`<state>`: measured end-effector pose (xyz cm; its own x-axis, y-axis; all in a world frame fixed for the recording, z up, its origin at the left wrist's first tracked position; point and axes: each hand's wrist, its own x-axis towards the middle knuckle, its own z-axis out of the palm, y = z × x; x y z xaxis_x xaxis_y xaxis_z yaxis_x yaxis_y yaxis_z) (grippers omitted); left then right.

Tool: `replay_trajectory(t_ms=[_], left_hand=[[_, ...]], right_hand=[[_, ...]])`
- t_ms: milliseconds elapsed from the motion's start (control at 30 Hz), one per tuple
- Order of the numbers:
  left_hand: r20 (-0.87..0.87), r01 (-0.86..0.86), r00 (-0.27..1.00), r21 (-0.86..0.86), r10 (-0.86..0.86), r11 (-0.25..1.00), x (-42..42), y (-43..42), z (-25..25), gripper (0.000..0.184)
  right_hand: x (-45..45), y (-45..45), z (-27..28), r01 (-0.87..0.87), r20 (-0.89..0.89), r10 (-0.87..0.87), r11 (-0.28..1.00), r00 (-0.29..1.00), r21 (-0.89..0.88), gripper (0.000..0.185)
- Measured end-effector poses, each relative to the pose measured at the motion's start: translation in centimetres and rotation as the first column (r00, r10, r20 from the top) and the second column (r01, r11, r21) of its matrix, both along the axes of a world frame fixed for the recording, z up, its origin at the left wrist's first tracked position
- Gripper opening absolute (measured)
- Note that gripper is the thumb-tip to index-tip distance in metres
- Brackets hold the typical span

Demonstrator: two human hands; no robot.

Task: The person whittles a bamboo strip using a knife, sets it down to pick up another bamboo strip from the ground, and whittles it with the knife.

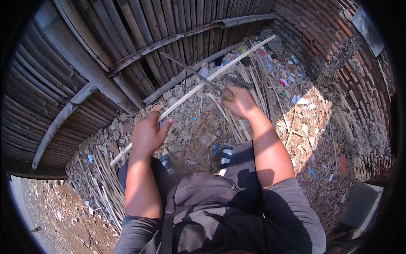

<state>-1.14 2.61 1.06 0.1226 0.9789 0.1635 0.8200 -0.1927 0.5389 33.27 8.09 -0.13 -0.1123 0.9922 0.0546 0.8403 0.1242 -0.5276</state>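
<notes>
My left hand is wrapped round a long pale wooden strip, near its lower end. The strip slants up to the right, its far end by the brick wall. In my right hand is the wooden handle of a long thin blade, which points up and to the left. The blade crosses the strip between my two hands; whether they touch is unclear. Several more thin strips lie on the rubble beneath my right hand.
A bamboo wall rises ahead and left, a brick wall on the right. Rubble and litter cover the ground. A pile of thin strips lies left of my legs. A grey box-like object stands at the lower right.
</notes>
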Motion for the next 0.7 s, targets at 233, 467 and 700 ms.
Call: replay_trajectory(t_ms=[233, 467, 700], left_hand=[[-0.011, -0.015, 1.0, 0.023, 0.015, 1.0, 0.6, 0.0, -0.1, 0.046], [0.016, 0.007, 1.0, 0.021, -0.007, 1.0, 1.3, 0.0, -0.8, 0.048], [0.015, 0.005, 1.0, -0.008, -0.005, 1.0, 1.0, -0.1, -0.2, 0.048]], right_hand=[[4.3, 1.1, -2.5, 0.296, -0.23, -0.282, 0.955, 0.931, 0.027, 0.064], [-2.8, -1.3, 0.0, -0.08, 0.03, 0.077, 0.991, 0.997, 0.109, 0.043], [-3.1, -1.5, 0.6, -0.1, 0.02, 0.101, 0.994, 0.995, -0.047, 0.039]])
